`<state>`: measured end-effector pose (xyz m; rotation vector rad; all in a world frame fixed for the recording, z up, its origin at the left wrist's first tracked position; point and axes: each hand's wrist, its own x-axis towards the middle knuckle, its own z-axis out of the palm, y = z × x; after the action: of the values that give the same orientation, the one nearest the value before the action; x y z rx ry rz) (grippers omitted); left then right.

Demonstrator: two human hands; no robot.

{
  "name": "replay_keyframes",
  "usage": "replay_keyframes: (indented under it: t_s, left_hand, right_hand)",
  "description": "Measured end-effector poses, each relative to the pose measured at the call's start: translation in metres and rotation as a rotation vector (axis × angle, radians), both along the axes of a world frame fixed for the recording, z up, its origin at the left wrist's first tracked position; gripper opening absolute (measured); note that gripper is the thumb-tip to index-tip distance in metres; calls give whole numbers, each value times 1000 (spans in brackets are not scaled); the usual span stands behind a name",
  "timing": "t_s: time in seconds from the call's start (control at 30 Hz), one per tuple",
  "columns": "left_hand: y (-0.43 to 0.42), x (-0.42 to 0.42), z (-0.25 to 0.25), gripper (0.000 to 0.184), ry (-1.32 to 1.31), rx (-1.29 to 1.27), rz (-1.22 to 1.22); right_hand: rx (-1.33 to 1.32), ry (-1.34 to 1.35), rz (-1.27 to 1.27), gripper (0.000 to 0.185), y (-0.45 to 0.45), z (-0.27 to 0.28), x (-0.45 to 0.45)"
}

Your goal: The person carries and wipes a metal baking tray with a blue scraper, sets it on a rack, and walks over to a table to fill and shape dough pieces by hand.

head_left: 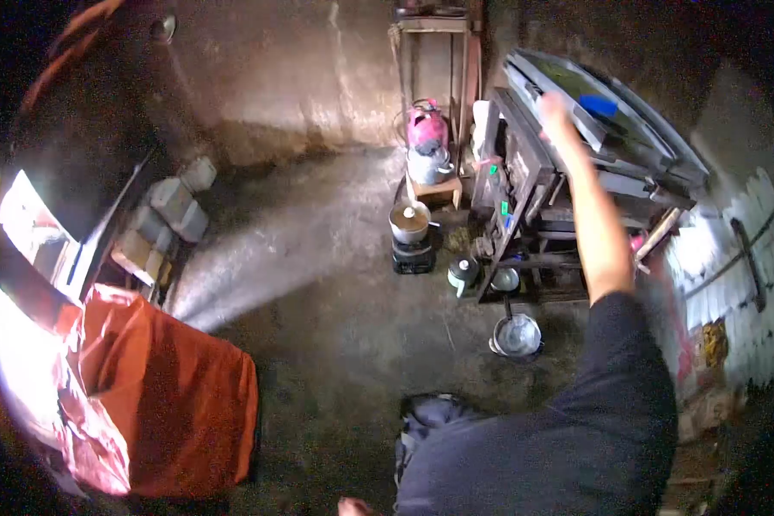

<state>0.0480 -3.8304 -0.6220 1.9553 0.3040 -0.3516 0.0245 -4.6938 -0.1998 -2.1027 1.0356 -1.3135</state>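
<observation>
My right hand (555, 116) is stretched far forward at the near left edge of a grey metal basin or tray (654, 142), which lies on a dark wooden rack (525, 142). Motion blurs its fingers, so whether they grip the edge cannot be made out. A blue object (598, 105) sits in the basin just right of this hand. Only a small part of my left hand (353, 507) shows at the bottom edge of the view, low over the floor, and its fingers are hidden.
A pot (409, 222) on a small stove, a pink gas cylinder (427, 129) and a metal pan (517, 334) stand around the rack's left side and front. An orange cloth (181, 396) covers something at the lower left. Pale containers (179, 206) line the left wall.
</observation>
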Motion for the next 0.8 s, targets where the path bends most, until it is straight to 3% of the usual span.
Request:
replay_keyframes:
  t_s: [0.03, 0.07, 0.1, 0.13, 0.17, 0.2, 0.23, 0.27, 0.3, 0.33, 0.4, 0.47, 0.53, 0.6, 0.63, 0.67, 0.7, 0.73, 0.8]
  left_hand:
    - [15, 31, -28, 22, -417, 59, -157]
    - [-16, 50, 50, 16, 82, -240, 150]
    - [-30, 80, 85, 12, 80, -191, 172]
    - [-27, 111, 84, 23, -24, -334, 126]
    - [-37, 136, 103, 38, 53, -294, 233]
    - [-45, 156, 131, 40, 63, -411, 234]
    - [-37, 178, 112, 44, -58, -353, 140]
    - [-14, 194, 143, 42, -122, -325, -62]
    - [-4, 199, 144, 37, -152, -369, -19]
    - [11, 208, 130, 34, -274, -290, -22]
    - [40, 219, 128, 29, -154, -136, 60]
    - [96, 222, 93, 21, -51, -14, 179]
    - [155, 220, 85, 38, 15, 45, 308]
    - [203, 218, 86, 37, 127, -268, 764]
    - [219, 221, 88, 35, 65, -466, 956]
    - [236, 226, 93, 33, -9, -664, 1150]
    - [254, 229, 100, 31, -126, -805, 1246]
    - [272, 240, 110, 36, -276, -891, 1280]
    - [312, 273, 138, 42, -476, -1181, 1380]
  right_hand:
    - [-269, -55, 203, 15, 18, -83, 30]
    - [554, -68, 489, 15, 100, -137, 46]
    - [549, 161, 732, 19, 239, -124, 57]
    - [744, 640, 687, 18, 242, -241, 49]
    - [1600, 347, 874, 16, 249, -396, 21]
    - [1215, 164, 1447, 19, 327, -350, -26]
    - [1122, 470, 1171, 15, 343, -418, -72]
    - [849, 1081, 1130, 16, 342, -466, -31]
    - [686, 1356, 1126, 16, 345, -478, -22]
    - [568, 1531, 1175, 17, 349, -482, 2]
    - [345, 1736, 1300, 19, 365, -489, 84]
    - [68, 1882, 1380, 21, 409, -487, 200]
    - [-247, 1993, 1374, 23, 500, -454, 346]
    - [-209, 1603, 1465, 27, 632, -411, 469]
    - [-477, 1070, 1763, 28, 698, -381, 518]
    - [-495, 928, 1916, 32, 773, -347, 562]
    - [-494, 683, 1961, 33, 870, -269, 551]
    - [-230, 598, 2156, 33, 951, -218, 543]
    - [-235, 512, 2382, 32, 1070, -147, 503]
